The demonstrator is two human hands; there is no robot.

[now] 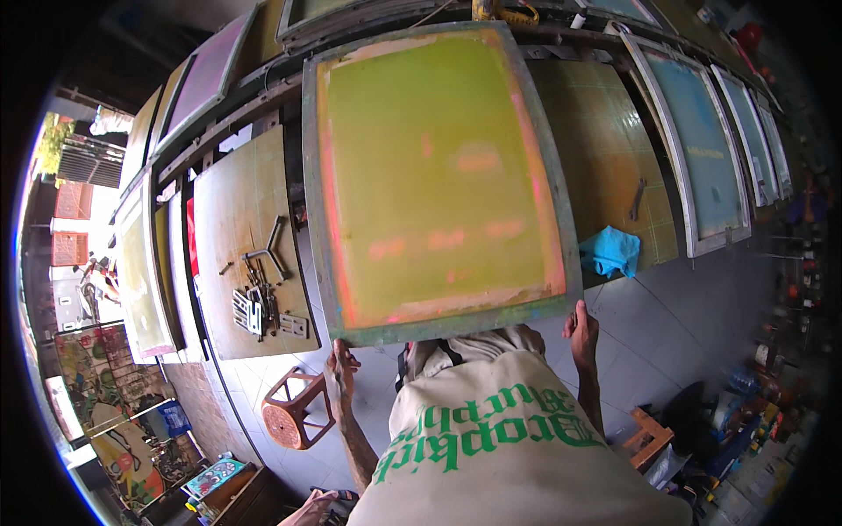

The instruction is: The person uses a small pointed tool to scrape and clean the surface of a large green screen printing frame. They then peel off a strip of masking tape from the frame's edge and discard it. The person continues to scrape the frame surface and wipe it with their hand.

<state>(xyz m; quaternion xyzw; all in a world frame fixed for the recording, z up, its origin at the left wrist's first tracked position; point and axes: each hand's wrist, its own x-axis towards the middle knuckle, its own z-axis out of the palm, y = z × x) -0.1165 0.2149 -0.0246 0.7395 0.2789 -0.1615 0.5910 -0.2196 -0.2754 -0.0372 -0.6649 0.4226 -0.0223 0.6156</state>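
Observation:
A large screen printing frame (430,188) lies in front of me, with yellow-green mesh, pink-orange stained edges and a worn grey-green border. Its near edge reaches close to my body. At its near left corner is my left hand (341,366), fingers curled and fingertips at the border. My right hand (581,335) is at the near right corner, one digit extended up against the corner and the other fingers bent. Both hands appear closed on these corners; the frame's underside is hidden. Just beyond the right corner lies a crumpled turquoise cloth (612,252).
A left board (241,184) carries metal clamps and bolts (256,302); a right board (605,140) holds a wrench (638,200). Blue-mesh screens (697,149) stand farther right. A brown plastic stool (294,412) is on the tiled floor, left. A wooden piece (647,441) and clutter are lower right.

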